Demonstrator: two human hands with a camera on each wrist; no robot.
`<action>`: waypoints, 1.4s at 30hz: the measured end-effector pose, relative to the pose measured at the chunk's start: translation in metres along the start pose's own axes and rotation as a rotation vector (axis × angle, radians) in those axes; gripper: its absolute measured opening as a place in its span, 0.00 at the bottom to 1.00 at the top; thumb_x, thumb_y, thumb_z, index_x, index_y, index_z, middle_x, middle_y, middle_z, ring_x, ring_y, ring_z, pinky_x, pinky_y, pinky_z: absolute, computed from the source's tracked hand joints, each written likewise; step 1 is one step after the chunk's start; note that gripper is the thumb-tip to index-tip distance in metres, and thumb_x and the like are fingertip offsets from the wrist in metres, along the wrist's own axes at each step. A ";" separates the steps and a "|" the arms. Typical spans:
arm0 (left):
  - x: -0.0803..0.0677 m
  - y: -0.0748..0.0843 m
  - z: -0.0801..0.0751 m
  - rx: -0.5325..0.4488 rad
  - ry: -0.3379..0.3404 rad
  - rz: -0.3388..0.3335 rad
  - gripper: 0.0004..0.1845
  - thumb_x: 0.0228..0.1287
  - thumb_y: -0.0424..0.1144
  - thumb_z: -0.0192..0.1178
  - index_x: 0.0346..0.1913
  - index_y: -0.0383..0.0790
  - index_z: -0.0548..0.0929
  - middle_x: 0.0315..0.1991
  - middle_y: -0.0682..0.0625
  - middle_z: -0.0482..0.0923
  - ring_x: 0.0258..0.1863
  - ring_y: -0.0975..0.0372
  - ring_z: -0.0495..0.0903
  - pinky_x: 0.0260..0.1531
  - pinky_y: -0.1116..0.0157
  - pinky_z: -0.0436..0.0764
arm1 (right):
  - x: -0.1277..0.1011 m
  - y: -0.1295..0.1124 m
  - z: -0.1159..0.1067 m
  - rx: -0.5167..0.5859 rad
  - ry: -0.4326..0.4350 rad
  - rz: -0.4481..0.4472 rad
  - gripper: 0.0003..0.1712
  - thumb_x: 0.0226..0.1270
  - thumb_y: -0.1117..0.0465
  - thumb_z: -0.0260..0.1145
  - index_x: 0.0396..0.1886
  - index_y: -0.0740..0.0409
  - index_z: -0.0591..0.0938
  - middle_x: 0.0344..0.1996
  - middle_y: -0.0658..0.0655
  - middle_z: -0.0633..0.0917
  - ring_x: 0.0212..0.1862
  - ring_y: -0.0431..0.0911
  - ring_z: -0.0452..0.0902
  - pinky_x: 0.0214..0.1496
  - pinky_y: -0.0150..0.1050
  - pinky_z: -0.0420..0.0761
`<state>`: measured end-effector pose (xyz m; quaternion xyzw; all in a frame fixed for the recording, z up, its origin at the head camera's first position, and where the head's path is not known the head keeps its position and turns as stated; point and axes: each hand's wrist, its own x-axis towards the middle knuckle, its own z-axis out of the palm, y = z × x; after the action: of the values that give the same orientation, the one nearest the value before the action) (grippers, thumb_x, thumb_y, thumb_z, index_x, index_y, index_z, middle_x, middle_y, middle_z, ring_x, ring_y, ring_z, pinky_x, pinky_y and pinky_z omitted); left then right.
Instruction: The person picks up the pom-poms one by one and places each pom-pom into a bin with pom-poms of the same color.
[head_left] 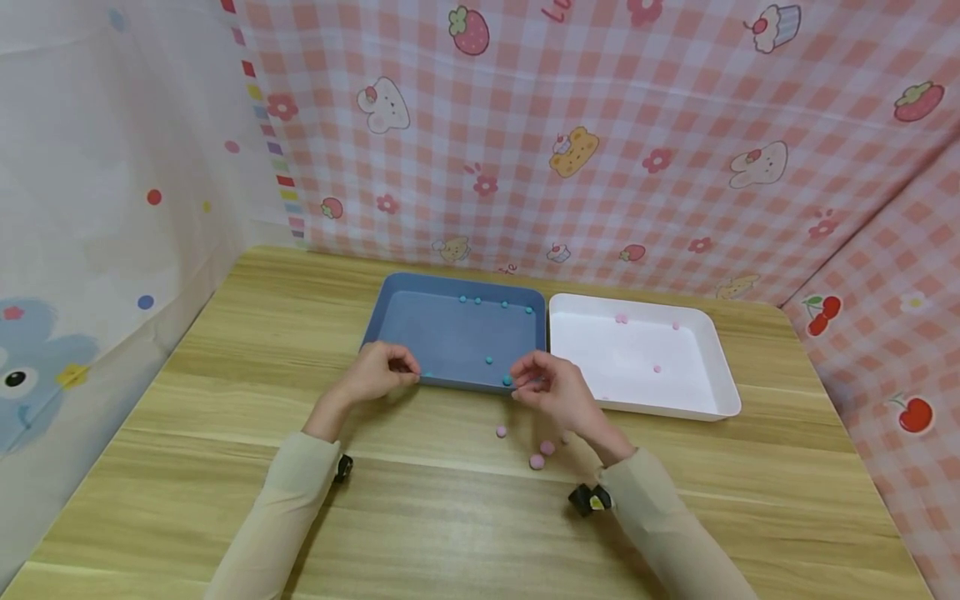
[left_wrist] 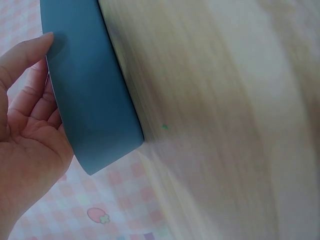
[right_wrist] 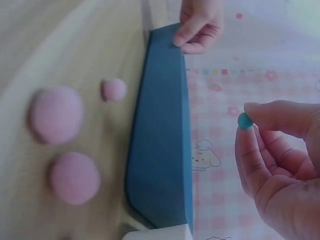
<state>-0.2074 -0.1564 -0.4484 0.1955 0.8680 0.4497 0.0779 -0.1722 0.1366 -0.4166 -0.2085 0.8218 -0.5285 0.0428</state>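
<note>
So the right hand (head_left: pixel 558 392) is pinching a tiny teal bead (right_wrist: pixel 244 121) between thumb and fingertip, hovering right over the near edge of the blue tray (head_left: pixel 450 333). The left hand (head_left: pixel 377 373) is at the tray's near left corner, fingers curled with the tips touching the rim; I can't see anything held in it. A handful of other teal beads (head_left: pixel 488 360) are scattered inside the blue tray, mostly along the far wall. Just beside it on the right, touching or nearly so, sits a white tray (head_left: pixel 697 400) with a few pink beads (head_left: pixel 657 368) in it. On the wooden bench (head_left: pixel 187 467), just near the right wrist, there are some loose pink balls (head_left: pixel 537 461) of differing sizes, close to the blue tray's front wall. Pink checked cloth (head_left: pixel 675 167) with bunnies and strawberries hangs behind everything.
</note>
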 end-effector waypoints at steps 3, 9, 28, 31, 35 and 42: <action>0.000 0.000 0.000 0.002 0.003 0.000 0.02 0.54 0.29 0.65 0.28 0.33 0.83 0.25 0.49 0.81 0.26 0.64 0.77 0.29 0.69 0.76 | 0.008 -0.003 -0.002 0.027 0.021 0.012 0.13 0.52 0.77 0.68 0.39 0.71 0.78 0.35 0.65 0.82 0.37 0.53 0.79 0.39 0.32 0.80; 0.000 0.000 0.000 0.008 0.005 0.001 0.02 0.54 0.28 0.65 0.27 0.35 0.83 0.25 0.50 0.81 0.26 0.64 0.76 0.29 0.69 0.75 | 0.024 -0.007 -0.006 0.089 0.068 0.008 0.14 0.52 0.79 0.66 0.40 0.73 0.78 0.36 0.69 0.81 0.39 0.54 0.78 0.39 0.31 0.79; -0.001 -0.001 0.000 0.012 0.000 -0.004 0.02 0.55 0.28 0.65 0.28 0.36 0.84 0.26 0.50 0.82 0.27 0.64 0.77 0.29 0.68 0.76 | 0.069 -0.017 -0.004 0.186 0.181 0.114 0.15 0.54 0.77 0.66 0.42 0.70 0.78 0.40 0.67 0.80 0.38 0.44 0.78 0.42 0.33 0.80; -0.001 -0.001 -0.001 0.013 -0.003 -0.004 0.01 0.56 0.29 0.65 0.28 0.35 0.83 0.26 0.50 0.82 0.27 0.63 0.77 0.29 0.68 0.76 | 0.076 -0.017 -0.003 0.200 0.191 0.115 0.15 0.54 0.77 0.66 0.43 0.71 0.78 0.41 0.69 0.79 0.38 0.43 0.77 0.42 0.32 0.79; -0.001 -0.001 -0.001 0.012 -0.004 -0.004 0.02 0.56 0.29 0.65 0.28 0.33 0.83 0.26 0.49 0.81 0.26 0.63 0.77 0.29 0.68 0.76 | 0.084 -0.018 -0.001 0.213 0.217 0.122 0.15 0.54 0.77 0.66 0.43 0.71 0.78 0.41 0.69 0.80 0.38 0.43 0.77 0.40 0.31 0.79; 0.000 0.000 -0.001 0.017 -0.004 -0.006 0.03 0.55 0.30 0.65 0.29 0.32 0.83 0.26 0.50 0.82 0.26 0.64 0.76 0.29 0.68 0.76 | 0.095 -0.022 0.003 0.266 0.248 0.153 0.15 0.55 0.76 0.66 0.44 0.71 0.78 0.41 0.67 0.80 0.37 0.41 0.77 0.40 0.31 0.78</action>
<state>-0.2074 -0.1574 -0.4481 0.1944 0.8723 0.4416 0.0792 -0.2514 0.0894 -0.3836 -0.0712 0.7571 -0.6494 0.0086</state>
